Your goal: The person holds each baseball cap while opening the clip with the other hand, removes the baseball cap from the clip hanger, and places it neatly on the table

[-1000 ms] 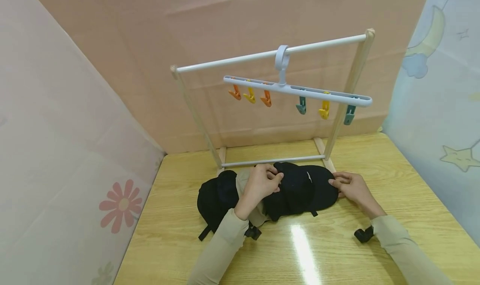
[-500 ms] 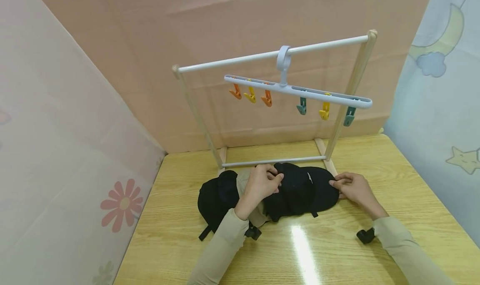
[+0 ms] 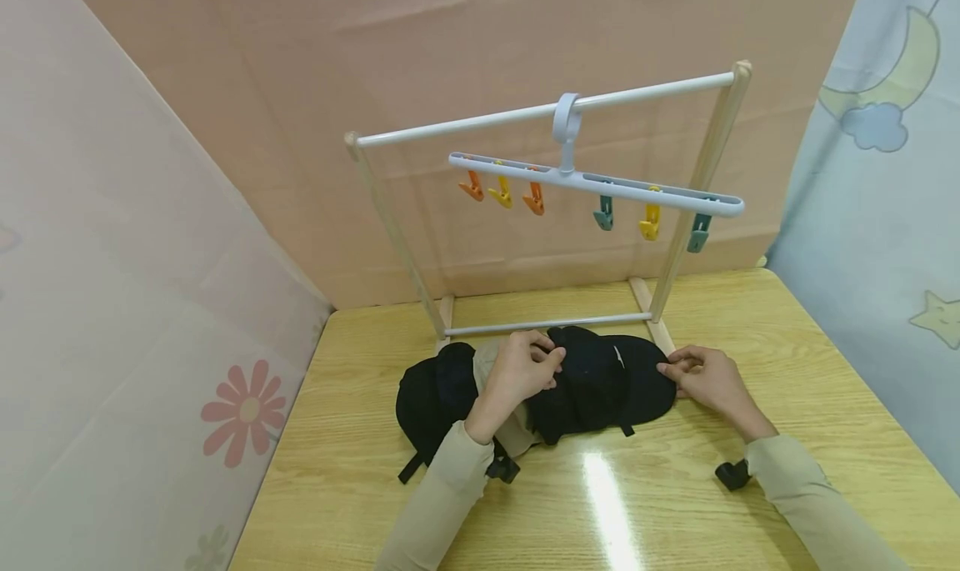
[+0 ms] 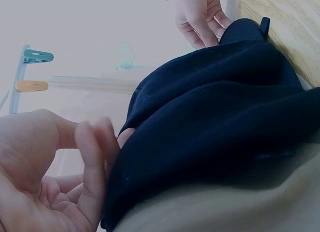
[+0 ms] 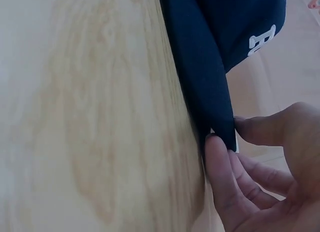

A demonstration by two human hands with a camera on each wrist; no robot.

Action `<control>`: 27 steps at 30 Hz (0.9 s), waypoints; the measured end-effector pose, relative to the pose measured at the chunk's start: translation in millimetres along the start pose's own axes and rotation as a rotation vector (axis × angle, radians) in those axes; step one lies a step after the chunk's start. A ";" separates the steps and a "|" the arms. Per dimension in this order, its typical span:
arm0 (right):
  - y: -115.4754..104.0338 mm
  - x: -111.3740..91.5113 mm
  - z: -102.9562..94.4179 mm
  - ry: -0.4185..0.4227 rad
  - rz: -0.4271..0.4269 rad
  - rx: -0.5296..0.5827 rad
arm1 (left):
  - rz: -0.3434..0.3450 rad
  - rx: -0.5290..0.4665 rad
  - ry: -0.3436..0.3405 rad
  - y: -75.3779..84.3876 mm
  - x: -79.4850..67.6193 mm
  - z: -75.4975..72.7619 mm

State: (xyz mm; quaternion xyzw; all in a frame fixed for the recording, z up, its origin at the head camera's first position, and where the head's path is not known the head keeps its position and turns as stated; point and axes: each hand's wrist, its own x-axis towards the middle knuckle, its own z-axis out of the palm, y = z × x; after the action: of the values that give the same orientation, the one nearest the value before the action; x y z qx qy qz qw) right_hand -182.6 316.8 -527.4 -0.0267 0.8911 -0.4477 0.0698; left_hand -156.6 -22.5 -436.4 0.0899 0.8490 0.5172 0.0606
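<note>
A black baseball cap (image 3: 592, 383) lies on its side of a row of caps, its brim pointing right. My right hand (image 3: 705, 379) pinches the brim's tip between thumb and fingers; the right wrist view shows this brim (image 5: 200, 67) from close up, with a white letter (image 5: 261, 41) on the crown. At the cap's other end, my left hand (image 3: 521, 367) has its fingers bent at the crown's edge. One fingertip goes behind the dark fabric (image 4: 200, 107) in the left wrist view. A beige cap (image 3: 517, 433) sits under my left wrist, and another black cap (image 3: 427, 396) lies farther left.
Behind the caps stands a rack with a white top bar (image 3: 465, 125) and wooden posts. From it hangs a pale hanger (image 3: 637, 189) with several orange, yellow and green clips. The wooden table (image 3: 810, 388) meets fabric walls at its back and sides.
Both hands keep their places on the black cap, with only tiny shifts. The right-hand wall fabric has moved slightly to the right.
</note>
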 end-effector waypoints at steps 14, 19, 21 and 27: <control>-13.4 4.2 -13.3 -0.010 -0.039 -0.099 | 0.031 0.066 0.072 1.4 -11.5 -28.1; -17.7 7.6 -19.6 0.030 -0.086 -0.175 | 0.056 0.143 0.123 0.0 -10.9 -42.5; -20.2 8.4 -22.3 0.033 -0.084 -0.165 | 0.055 0.167 0.143 -0.9 -11.2 -49.1; -30.5 8.1 -33.1 0.055 -0.115 -0.132 | 0.092 0.194 0.206 -7.9 -12.4 -72.0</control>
State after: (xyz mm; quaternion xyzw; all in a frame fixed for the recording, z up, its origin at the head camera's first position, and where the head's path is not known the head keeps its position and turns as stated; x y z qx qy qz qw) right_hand -196.0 324.0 -484.3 -0.0701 0.9171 -0.3920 0.0178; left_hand -159.2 -91.2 -410.3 0.0807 0.8917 0.4414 -0.0598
